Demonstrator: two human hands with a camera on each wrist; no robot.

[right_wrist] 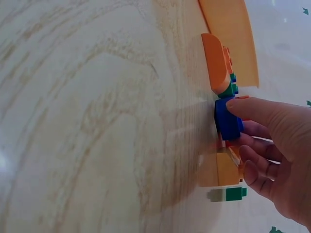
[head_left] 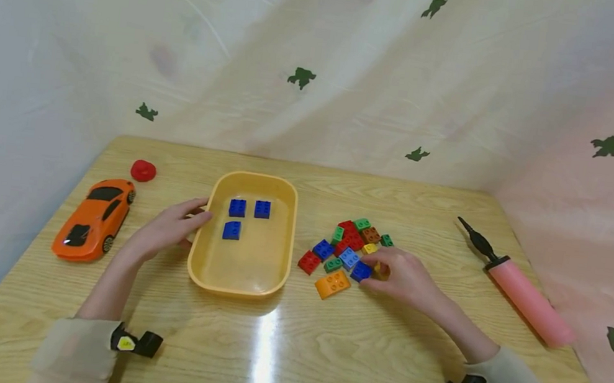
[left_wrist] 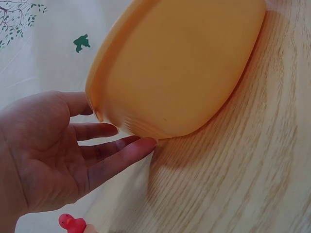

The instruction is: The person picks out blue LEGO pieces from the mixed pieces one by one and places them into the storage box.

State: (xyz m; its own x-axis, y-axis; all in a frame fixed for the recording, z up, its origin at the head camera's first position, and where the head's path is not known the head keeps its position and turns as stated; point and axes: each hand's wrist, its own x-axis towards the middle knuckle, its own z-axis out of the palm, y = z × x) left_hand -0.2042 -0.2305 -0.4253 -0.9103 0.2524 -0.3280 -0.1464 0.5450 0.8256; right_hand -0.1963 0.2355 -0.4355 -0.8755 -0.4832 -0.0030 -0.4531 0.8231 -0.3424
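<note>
My right hand (head_left: 401, 277) pinches a dark blue toy brick (head_left: 361, 271) at the near right of a brick pile; in the right wrist view the thumb lies against the same brick (right_wrist: 228, 119). Beside it are a light blue brick (head_left: 349, 258), an orange brick (head_left: 333, 285) and another dark blue brick (head_left: 324, 250). With its fingers loosely extended, my left hand (head_left: 168, 227) touches the left rim of a yellow tray (head_left: 244, 278). Inside that tray three blue bricks (head_left: 232, 230) sit apart, studs up. The left wrist view shows fingertips against the tray's outer wall (left_wrist: 175, 73).
An orange toy car (head_left: 93, 219) is at the left, with a small red rubber duck (head_left: 143, 170) behind it. To the right lies a pink hand pump (head_left: 528, 302) with a black nozzle. Red bricks (head_left: 351, 240) and several green ones fill the pile. A patterned curtain (head_left: 347, 127) stands behind the table.
</note>
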